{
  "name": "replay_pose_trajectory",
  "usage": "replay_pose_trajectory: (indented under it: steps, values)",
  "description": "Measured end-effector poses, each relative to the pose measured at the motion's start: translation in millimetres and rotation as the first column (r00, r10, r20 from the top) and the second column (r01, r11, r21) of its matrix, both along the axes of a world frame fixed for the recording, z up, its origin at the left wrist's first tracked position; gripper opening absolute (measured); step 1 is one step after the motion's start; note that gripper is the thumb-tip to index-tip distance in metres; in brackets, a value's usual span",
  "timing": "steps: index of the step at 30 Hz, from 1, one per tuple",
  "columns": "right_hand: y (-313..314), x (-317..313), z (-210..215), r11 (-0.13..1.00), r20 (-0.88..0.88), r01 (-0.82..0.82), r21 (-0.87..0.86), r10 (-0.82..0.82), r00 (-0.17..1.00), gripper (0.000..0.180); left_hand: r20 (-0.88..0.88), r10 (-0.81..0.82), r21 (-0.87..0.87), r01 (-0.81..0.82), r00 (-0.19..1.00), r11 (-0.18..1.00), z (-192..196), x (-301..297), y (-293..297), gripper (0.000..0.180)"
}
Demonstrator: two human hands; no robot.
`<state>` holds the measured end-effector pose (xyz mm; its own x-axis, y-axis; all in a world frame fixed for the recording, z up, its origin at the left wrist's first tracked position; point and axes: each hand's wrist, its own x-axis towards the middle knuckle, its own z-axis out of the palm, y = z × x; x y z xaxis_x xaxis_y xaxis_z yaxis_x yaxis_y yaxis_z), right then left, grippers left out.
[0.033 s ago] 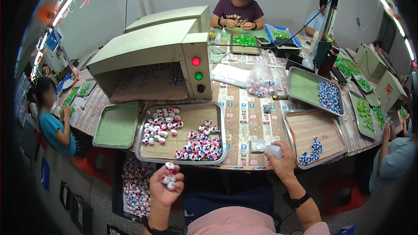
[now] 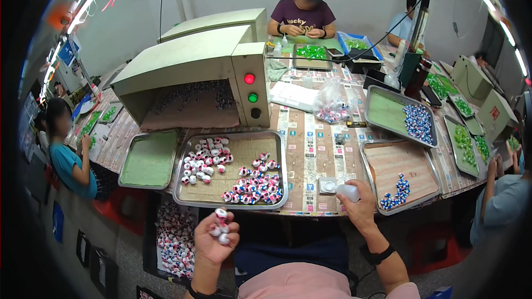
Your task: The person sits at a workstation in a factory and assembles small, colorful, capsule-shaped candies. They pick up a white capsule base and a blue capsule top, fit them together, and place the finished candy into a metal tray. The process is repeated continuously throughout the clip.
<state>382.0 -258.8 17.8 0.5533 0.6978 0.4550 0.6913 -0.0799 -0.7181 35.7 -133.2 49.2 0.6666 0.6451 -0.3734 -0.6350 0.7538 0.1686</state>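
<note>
My left hand (image 2: 213,246), in front of the table edge, has its fingers closed round several small white-and-pink figure pieces (image 2: 221,227). Over the table, my right hand (image 2: 363,205) grips a small whitish bottle (image 2: 349,191), held tilted beside a little pale box (image 2: 327,185). A metal tray (image 2: 284,169) lies on the table beyond my left hand. White-and-pink pieces (image 2: 205,160) fill its left side; pieces with blue parts added (image 2: 256,185) lie at its right. To the right of my right hand, a lined tray (image 2: 388,163) carries small blue-and-white parts (image 2: 396,192).
A cream machine (image 2: 194,50) with coloured buttons stands behind the trays. Left is a green-lined tray (image 2: 147,160); another tray (image 2: 385,102) overlaps the right one. A plastic bag (image 2: 334,102) holds pieces. Below the table, a black bin (image 2: 148,243) holds more. Co-workers sit around.
My left hand has shifted slightly to the right with the pieces, which have turned a little in its fingers. My right hand and the bottle have stayed in place.
</note>
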Motion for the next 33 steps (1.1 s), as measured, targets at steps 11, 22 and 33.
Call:
replay_pose_trajectory:
  steps: [11, 22, 33]
  values:
    - [-3, 17, -18, 0.999, -0.332, 0.020, 0.037, -0.006, 0.943, 0.035, -0.018, -0.242, -0.136, 0.238, 0.970, 0.962, -10, 44, -51, 0.023]
    - [34, 43, -30, 1.000, -0.459, -0.006, 0.009, 0.009, 0.888, 0.038, 0.028, -0.347, -0.031, 0.348, 0.938, 0.937, -17, 61, -42, 0.029]
    - [75, 73, -31, 0.993, -0.315, 0.103, -0.053, -0.115, 0.942, 0.044, -0.086, -0.436, 0.137, 0.444, 0.896, 0.885, 0, 100, -51, 0.028]
